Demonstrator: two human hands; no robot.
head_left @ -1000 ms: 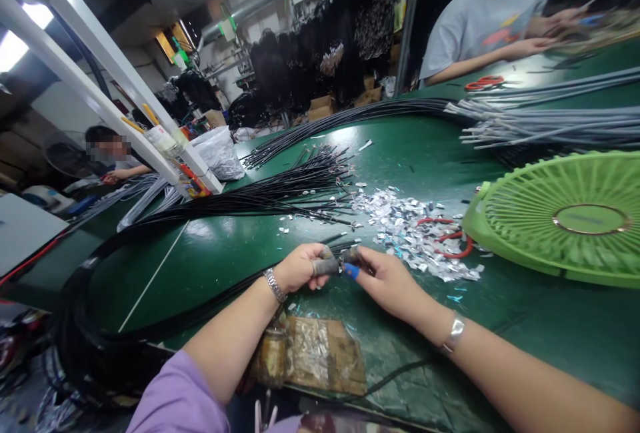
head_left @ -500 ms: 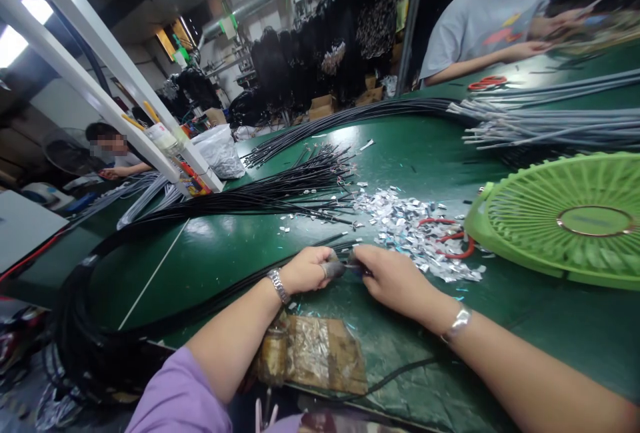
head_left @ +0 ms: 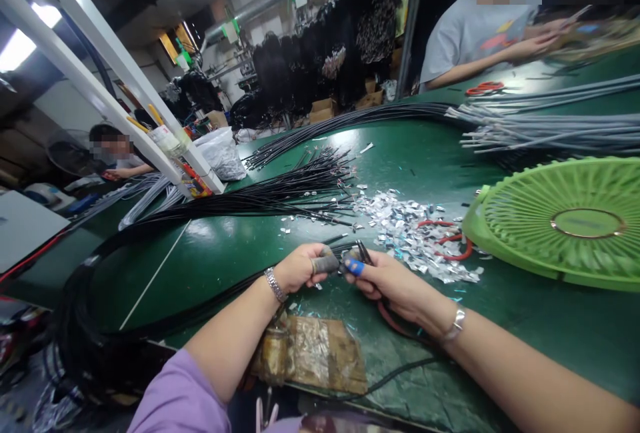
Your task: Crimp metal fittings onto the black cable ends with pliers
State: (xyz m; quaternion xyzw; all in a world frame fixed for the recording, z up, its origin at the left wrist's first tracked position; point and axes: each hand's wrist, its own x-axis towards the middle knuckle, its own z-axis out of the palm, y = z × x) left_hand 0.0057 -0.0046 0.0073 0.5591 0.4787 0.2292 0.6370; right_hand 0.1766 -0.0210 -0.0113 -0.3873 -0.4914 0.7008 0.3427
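My left hand point(head_left: 310, 265), its thumb in a grey covering, is closed on the end of a black cable point(head_left: 255, 278) that runs back to the left. The fingertips hide most of that end. Right beside it, my right hand point(head_left: 387, 279) has blue tape round a finger and holds red-handled scissors point(head_left: 365, 253). Their dark tips point up and away, and a red handle loop shows under the palm. The two hands nearly meet above the green table point(head_left: 425, 366). Loose black cable ends lie just behind them.
Foil scraps point(head_left: 400, 219) and another red-handled tool point(head_left: 457, 246) lie beyond my hands. A green fan point(head_left: 590, 219) stands right. Black cable bundles point(head_left: 280, 186) and grey cables point(head_left: 530, 127) cross the table. Taped cardboard point(head_left: 325, 353) lies near the edge. A co-worker point(head_left: 465, 39) sits across.
My right hand has turned, so the blue-taped finger, the dark tool tips and the red handle now show. My left hand has shifted slightly left and still pinches the cable.
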